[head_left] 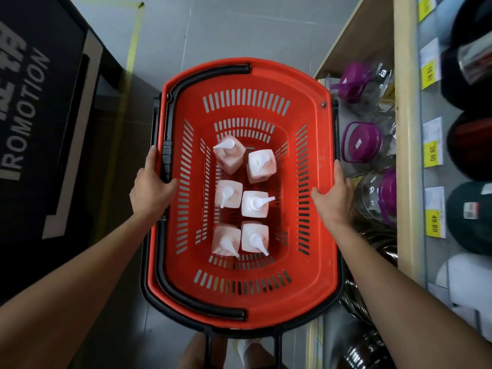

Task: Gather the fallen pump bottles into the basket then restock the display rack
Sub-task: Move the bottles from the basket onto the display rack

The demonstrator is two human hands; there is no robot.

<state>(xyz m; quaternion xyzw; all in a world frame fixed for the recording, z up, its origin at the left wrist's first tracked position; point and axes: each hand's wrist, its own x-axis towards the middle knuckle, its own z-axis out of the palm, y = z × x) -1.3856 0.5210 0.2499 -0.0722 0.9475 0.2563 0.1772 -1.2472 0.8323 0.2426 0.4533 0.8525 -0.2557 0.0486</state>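
A red plastic basket [323,235] with black handles fills the middle of the head view, seen from above. Several pink and white pump bottles [254,204] stand upright on its floor in two rows, white pump heads up. My left hand [153,190] grips the basket's left rim beside the black handle hinge. My right hand [334,195] grips the right rim. The basket appears held above the floor in front of me.
A wooden shelf unit [404,129] runs along the right, holding glass containers with purple lids [362,141], dark pots and yellow price tags [432,155]. A black promotion stand [40,115] stands at the left. Grey floor tiles [213,30] lie ahead.
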